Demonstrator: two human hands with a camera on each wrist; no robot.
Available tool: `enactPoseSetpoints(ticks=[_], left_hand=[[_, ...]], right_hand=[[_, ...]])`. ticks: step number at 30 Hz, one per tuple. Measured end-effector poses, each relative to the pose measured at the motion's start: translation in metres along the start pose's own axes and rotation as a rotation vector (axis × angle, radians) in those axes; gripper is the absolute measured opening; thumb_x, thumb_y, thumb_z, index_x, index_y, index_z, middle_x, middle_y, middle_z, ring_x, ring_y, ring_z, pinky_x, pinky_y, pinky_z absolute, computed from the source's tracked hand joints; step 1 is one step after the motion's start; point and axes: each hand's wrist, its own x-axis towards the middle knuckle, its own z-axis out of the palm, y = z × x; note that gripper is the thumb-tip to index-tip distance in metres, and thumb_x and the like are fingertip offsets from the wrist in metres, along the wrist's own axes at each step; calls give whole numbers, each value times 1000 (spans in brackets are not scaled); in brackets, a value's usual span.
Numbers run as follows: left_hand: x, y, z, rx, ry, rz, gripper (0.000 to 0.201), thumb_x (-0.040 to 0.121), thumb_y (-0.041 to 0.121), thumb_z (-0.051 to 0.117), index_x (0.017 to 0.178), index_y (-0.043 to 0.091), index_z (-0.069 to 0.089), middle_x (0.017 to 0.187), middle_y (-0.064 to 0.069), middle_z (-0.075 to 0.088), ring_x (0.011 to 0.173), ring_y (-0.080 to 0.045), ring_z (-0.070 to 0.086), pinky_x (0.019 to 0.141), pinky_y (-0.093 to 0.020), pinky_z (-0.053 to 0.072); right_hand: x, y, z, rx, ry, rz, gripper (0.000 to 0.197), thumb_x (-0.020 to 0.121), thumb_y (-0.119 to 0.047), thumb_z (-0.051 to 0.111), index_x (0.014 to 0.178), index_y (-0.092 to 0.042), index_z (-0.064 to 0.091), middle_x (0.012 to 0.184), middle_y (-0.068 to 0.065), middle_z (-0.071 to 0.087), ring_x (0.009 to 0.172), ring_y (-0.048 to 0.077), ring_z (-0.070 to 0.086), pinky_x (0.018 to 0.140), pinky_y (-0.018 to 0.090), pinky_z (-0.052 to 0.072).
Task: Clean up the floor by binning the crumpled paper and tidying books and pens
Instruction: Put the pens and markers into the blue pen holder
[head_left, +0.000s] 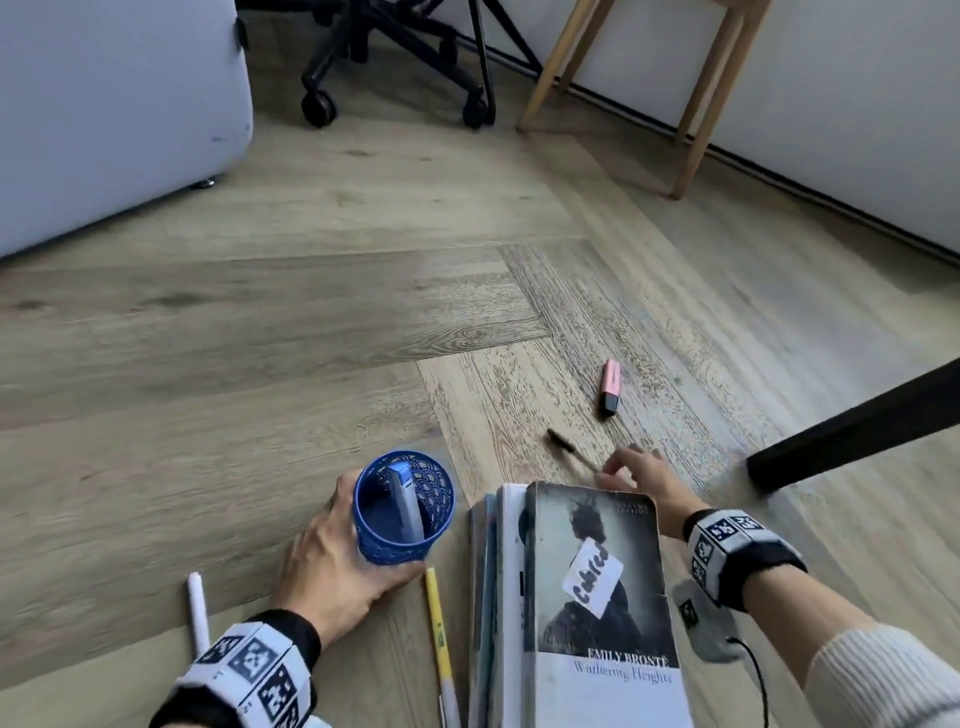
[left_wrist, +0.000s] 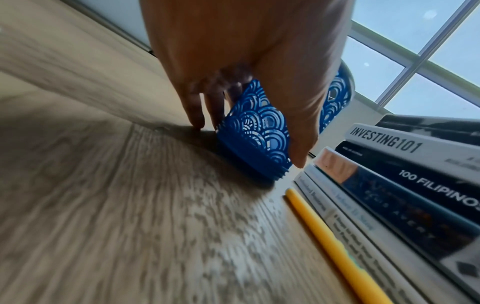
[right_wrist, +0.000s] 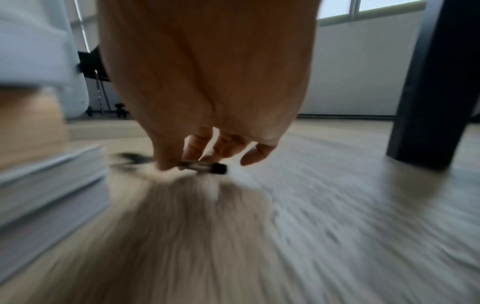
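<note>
one blue holder (head_left: 404, 512) is seen standing on the floor (head_left: 260, 338), wrapped by the left hand (head_left: 337, 556), whose fingers (left_wrist: 197, 111) are curled round its far side and whose thumb is pressed along its near side. one blue-capped pen (head_left: 406, 499) is held upright inside it. four more writing things are counted outside it: a white pen (head_left: 197, 613) left of the left wrist, a yellow pen (head_left: 439, 639) lying between the holder and the books, a pink highlighter (head_left: 610, 387) well beyond the right hand, and a black pen (right_wrist: 205, 165) pinched at one end by the thumb and fingertips of the right hand (head_left: 641, 475), just past the far edge of the books. one stack of books (head_left: 571, 613) is seen just right of the holder; about five spines are counted in the left wrist view. the black pen's far end is blurred.
</note>
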Motion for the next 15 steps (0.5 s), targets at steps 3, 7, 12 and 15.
enactPoseSetpoints(ticks=[3,7,12,15], left_hand=[[0,-1,-2,27,14,-19,84,40,72,74,109,41,39,91,14,64,83,-17,63,66,-31,49],[-1,-1,0,91,25,-41,83,41,78,71,106,38,38,88,18,62,86,-19,65,65,-33,49],[-3,0,6,91,31,-51,81,46,80,70,108,46,30,85,25,55,88,-16,66,65,-31,46],[-2,-2,8,112,22,-58,80,47,81,69,106,48,25,83,25,51,90,-15,65,65,-30,42]], right_hand=[[32,-5,-26,37,176,49,13,98,-20,48,103,-9,51,79,2,60,64,18,50,57,30,37],[67,-3,-50,-170,150,143,33,99,-34,49,116,-7,40,89,4,53,73,24,54,60,31,37],[106,1,-43,-312,11,345,60,86,-68,48,100,-10,53,84,7,61,71,22,59,58,30,46],[119,2,-30,-322,18,397,65,86,-66,49,104,-3,55,88,14,64,76,27,60,64,32,46]])
